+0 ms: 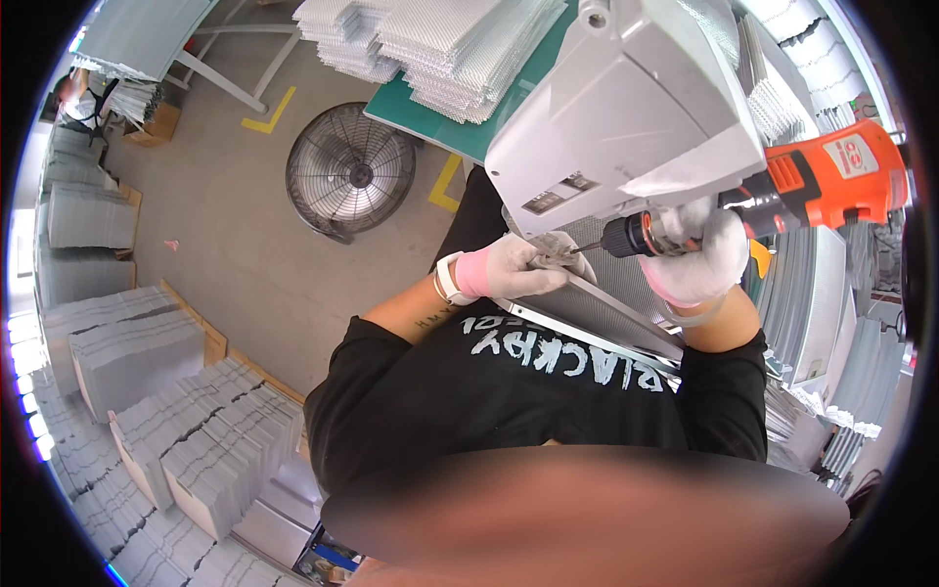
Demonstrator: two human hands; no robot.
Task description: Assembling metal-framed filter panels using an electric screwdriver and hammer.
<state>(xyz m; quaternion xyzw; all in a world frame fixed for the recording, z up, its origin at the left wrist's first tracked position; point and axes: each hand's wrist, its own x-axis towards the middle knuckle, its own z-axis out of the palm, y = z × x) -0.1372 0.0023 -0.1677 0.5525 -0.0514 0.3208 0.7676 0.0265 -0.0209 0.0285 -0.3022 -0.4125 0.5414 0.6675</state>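
Note:
My right hand, in a white glove, is closed around the front of an orange and black power drill. The drill lies nearly level, its black chuck and thin bit pointing left at my left fingertips. My left hand, gloved in white with a pink cuff, is closed at the corner of a metal-framed mesh panel. Whether a screw or other small part is between those fingers cannot be made out. The panel lies tilted against my body, partly hidden by both hands and the drill.
A large pale grey machine housing stands just beyond my hands. Stacked mesh sheets lie on a green tabletop. A round floor fan stands to the left, with stacks of grey panels farther left.

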